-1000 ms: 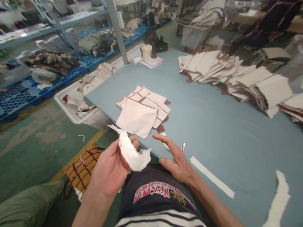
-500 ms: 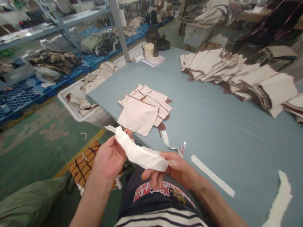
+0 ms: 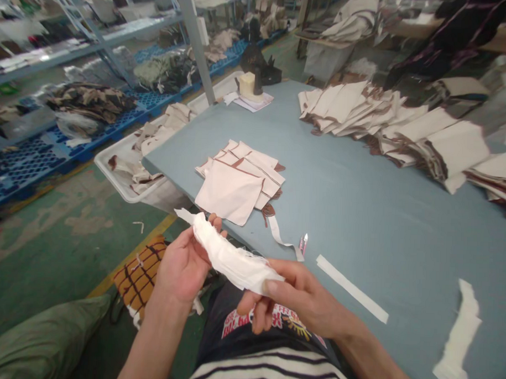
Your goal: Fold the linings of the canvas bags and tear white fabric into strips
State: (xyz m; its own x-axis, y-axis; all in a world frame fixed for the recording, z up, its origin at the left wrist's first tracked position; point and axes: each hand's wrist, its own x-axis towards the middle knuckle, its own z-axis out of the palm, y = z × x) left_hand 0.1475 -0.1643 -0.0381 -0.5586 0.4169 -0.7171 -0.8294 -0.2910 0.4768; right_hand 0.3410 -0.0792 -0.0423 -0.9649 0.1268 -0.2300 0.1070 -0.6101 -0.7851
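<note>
Both hands hold a crumpled strip of white fabric (image 3: 229, 258) over my lap, just in front of the blue-grey table (image 3: 360, 204). My left hand (image 3: 184, 262) grips its left end, fingers curled round it. My right hand (image 3: 293, 298) pinches the right end between thumb and fingers. Beyond my hands lies a small stack of cream fabric pieces with brown trim (image 3: 239, 181). A thin white tape strip (image 3: 282, 237) and a small pink-handled snipper (image 3: 303, 242) lie close to my right hand.
A long white strip (image 3: 351, 288) and a ragged white scrap (image 3: 457, 335) lie on the table at right. Many cream pieces (image 3: 388, 119) pile up at the far side. A white bin (image 3: 124, 174) of pieces, a plaid bag (image 3: 140, 274) and a green sack (image 3: 44, 340) stand on the floor at left.
My right hand, open and apart from the fabric a second ago, has closed on the strip's right end. The bunched strip is now stretched out between both hands.
</note>
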